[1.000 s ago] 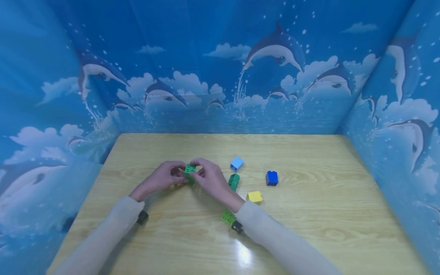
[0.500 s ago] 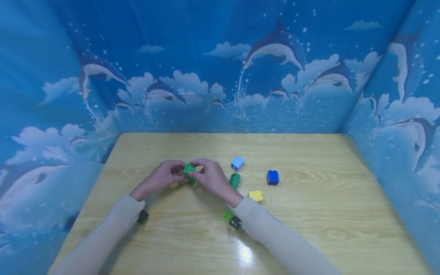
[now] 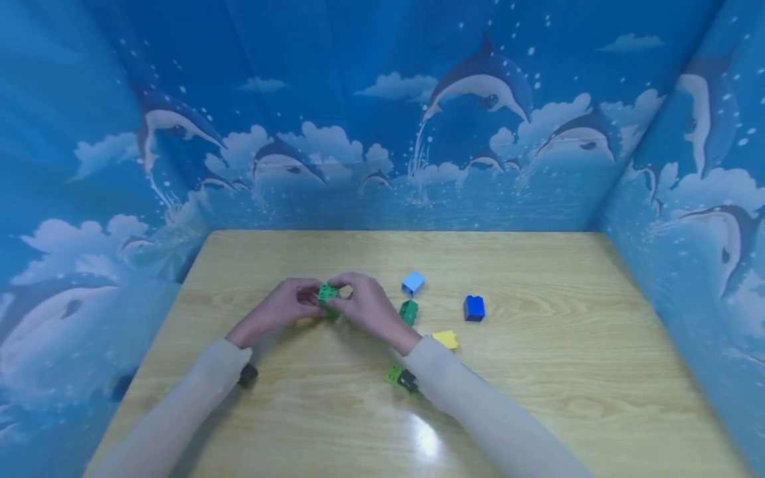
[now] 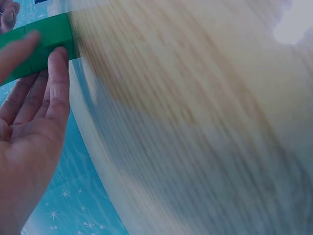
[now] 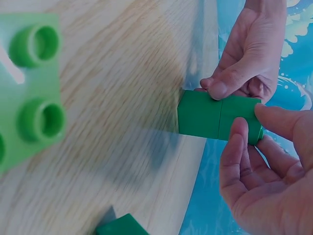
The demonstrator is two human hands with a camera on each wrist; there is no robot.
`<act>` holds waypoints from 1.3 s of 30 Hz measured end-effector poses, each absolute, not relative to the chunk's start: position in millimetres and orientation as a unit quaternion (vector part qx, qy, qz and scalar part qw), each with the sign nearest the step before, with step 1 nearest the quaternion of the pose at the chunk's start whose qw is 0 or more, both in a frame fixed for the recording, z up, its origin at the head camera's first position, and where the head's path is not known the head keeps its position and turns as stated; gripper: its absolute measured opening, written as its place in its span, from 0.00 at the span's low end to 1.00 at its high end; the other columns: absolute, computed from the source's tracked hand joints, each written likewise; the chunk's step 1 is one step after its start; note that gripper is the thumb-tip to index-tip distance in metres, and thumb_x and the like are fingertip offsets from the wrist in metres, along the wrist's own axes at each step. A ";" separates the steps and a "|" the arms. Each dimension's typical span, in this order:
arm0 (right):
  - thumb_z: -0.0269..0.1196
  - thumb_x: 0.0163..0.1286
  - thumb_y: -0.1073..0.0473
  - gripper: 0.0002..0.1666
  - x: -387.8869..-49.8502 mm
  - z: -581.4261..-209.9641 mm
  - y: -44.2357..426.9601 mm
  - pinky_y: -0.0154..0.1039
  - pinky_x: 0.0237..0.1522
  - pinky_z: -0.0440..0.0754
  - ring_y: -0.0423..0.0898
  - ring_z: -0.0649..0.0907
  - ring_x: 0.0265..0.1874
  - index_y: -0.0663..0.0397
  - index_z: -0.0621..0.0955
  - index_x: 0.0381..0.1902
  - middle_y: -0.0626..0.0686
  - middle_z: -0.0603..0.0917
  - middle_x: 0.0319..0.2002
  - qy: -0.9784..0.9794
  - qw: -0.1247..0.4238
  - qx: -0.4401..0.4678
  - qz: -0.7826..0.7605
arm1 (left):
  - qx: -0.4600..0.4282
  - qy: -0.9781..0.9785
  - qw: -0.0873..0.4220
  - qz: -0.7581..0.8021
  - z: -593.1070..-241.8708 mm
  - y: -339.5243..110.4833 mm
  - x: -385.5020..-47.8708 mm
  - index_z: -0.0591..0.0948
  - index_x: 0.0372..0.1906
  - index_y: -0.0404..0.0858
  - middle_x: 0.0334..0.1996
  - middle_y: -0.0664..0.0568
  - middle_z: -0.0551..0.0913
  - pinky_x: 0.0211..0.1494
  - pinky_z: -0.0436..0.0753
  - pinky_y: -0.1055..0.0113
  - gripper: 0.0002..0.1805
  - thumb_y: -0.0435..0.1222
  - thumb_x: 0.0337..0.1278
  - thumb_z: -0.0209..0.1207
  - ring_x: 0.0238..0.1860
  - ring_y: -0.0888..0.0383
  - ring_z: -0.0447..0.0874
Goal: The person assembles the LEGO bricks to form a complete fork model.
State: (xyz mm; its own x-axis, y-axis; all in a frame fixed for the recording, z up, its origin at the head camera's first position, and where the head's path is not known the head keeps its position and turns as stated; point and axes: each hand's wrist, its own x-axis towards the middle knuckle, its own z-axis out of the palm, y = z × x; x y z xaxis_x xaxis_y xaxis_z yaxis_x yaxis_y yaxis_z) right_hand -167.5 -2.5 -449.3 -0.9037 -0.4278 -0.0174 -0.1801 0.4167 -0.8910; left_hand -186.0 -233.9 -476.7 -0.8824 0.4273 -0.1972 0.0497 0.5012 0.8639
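Two green toy building bricks (image 3: 328, 292) (image 5: 200, 115) are stacked one on the other, with a thin seam between them in both wrist views. My left hand (image 3: 287, 302) (image 4: 36, 142) grips the stack between thumb and fingers from the left. From the other side my right hand (image 3: 366, 304) (image 5: 274, 181) pinches the upper brick near its studs. In the right wrist view the stack's lower end is by the wooden table top; whether it touches the table cannot be told.
Right of my hands lie a light blue brick (image 3: 413, 283), a dark green brick (image 3: 409, 311), a blue brick (image 3: 474, 309) and a yellow brick (image 3: 445, 340). A light green brick (image 3: 394, 374) lies by my right cuff. Dolphin-printed curtains (image 3: 382, 133) wall the table (image 3: 538, 398).
Both hands stay on the green bricks in nearly the same place. My right hand shifts very slightly up and left. The loose bricks lie as before.
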 end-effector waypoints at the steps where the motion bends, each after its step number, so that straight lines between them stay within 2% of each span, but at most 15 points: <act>1: 0.73 0.76 0.62 0.22 -167.6 -449.7 -3.7 0.36 0.36 0.88 0.40 0.87 0.36 0.56 0.85 0.65 0.53 0.87 0.62 0.831 0.124 -0.183 -0.511 | 0.143 0.843 0.198 0.478 -476.2 -235.4 -185.4 0.88 0.58 0.41 0.52 0.51 0.89 0.55 0.88 0.53 0.16 0.37 0.70 0.74 0.53 0.52 0.89; 5: 0.72 0.77 0.61 0.22 -166.6 -452.7 -7.9 0.36 0.37 0.87 0.41 0.86 0.39 0.55 0.85 0.66 0.52 0.87 0.62 0.831 0.124 -0.192 -0.508 | 0.153 0.841 0.202 0.478 -474.6 -241.5 -183.5 0.87 0.58 0.41 0.53 0.51 0.89 0.55 0.88 0.53 0.16 0.39 0.71 0.73 0.54 0.51 0.89; 13: 0.71 0.79 0.59 0.22 -165.8 -452.2 -6.7 0.36 0.42 0.87 0.42 0.87 0.44 0.53 0.84 0.67 0.52 0.86 0.63 0.832 0.125 -0.190 -0.506 | 0.151 0.850 0.194 0.466 -470.7 -238.6 -184.0 0.87 0.56 0.41 0.51 0.51 0.89 0.52 0.88 0.54 0.15 0.37 0.69 0.75 0.51 0.52 0.89; 19: 0.72 0.77 0.56 0.36 -165.1 -452.7 -3.2 0.36 0.46 0.88 0.44 0.87 0.49 0.57 0.75 0.77 0.56 0.83 0.68 0.837 0.132 -0.191 -0.496 | 0.142 0.855 0.196 0.458 -471.6 -238.4 -182.4 0.85 0.58 0.40 0.51 0.49 0.88 0.44 0.88 0.55 0.18 0.35 0.68 0.75 0.50 0.51 0.89; 21: 0.74 0.76 0.54 0.40 -163.6 -452.0 -1.3 0.36 0.48 0.88 0.45 0.87 0.50 0.57 0.72 0.80 0.57 0.81 0.69 0.843 0.129 -0.188 -0.488 | 0.139 0.858 0.194 0.454 -472.6 -239.1 -180.3 0.84 0.61 0.39 0.52 0.48 0.87 0.45 0.88 0.55 0.21 0.35 0.67 0.75 0.51 0.50 0.89; 24: 0.75 0.75 0.52 0.42 -160.0 -447.6 2.5 0.38 0.49 0.88 0.46 0.87 0.52 0.56 0.72 0.80 0.57 0.80 0.70 0.850 0.119 -0.189 -0.477 | 0.134 0.863 0.186 0.451 -472.6 -240.7 -175.4 0.81 0.67 0.37 0.56 0.45 0.86 0.49 0.89 0.54 0.27 0.35 0.66 0.76 0.52 0.49 0.88; 28: 0.74 0.76 0.53 0.39 -153.5 -438.0 9.8 0.40 0.50 0.88 0.49 0.87 0.54 0.56 0.73 0.79 0.56 0.79 0.71 0.851 0.106 -0.199 -0.474 | 0.132 0.877 0.158 0.435 -471.7 -243.8 -165.7 0.80 0.66 0.34 0.55 0.44 0.85 0.52 0.88 0.54 0.28 0.36 0.66 0.76 0.50 0.51 0.87; 33: 0.71 0.77 0.57 0.31 -147.4 -431.9 21.0 0.38 0.50 0.88 0.49 0.87 0.54 0.57 0.77 0.74 0.57 0.81 0.69 0.840 0.095 -0.216 -0.488 | 0.149 0.895 0.110 0.407 -472.4 -246.9 -152.0 0.83 0.59 0.30 0.40 0.45 0.83 0.43 0.84 0.61 0.23 0.35 0.65 0.76 0.40 0.52 0.82; 39: 0.69 0.79 0.61 0.23 -140.6 -425.5 38.4 0.36 0.47 0.88 0.45 0.87 0.49 0.57 0.81 0.68 0.55 0.84 0.63 0.832 0.076 -0.222 -0.502 | 0.143 0.899 0.122 0.395 -470.3 -246.1 -133.3 0.85 0.56 0.35 0.37 0.53 0.84 0.40 0.84 0.63 0.18 0.37 0.67 0.75 0.38 0.54 0.82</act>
